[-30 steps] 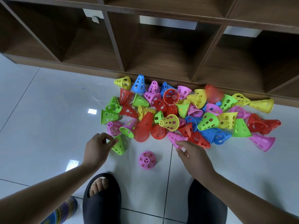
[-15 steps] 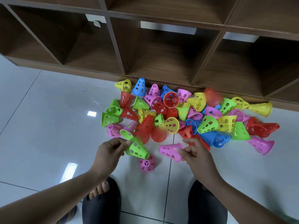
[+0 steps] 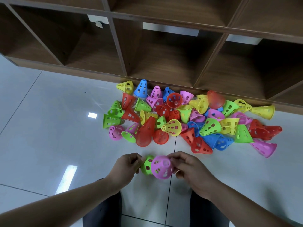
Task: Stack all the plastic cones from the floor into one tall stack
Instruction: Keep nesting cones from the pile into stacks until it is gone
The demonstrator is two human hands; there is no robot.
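The left hand [image 3: 126, 166] curls round a green cone [image 3: 146, 165], the right hand [image 3: 191, 171] pinches a pink cone [image 3: 162, 167]; the two meet above bare floor [image 3: 49, 128], apart from the pile [image 3: 188, 118] along the shelf [image 3: 164, 81] edge

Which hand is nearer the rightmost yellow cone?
Right. The right hand, holding a pink cone, is left of the yellow cone; the left hand, holding a green cone, is farther left.

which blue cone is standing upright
The blue cone at the pile's back left, by the shelf: narrow end up. The other blues are tipped or half buried.
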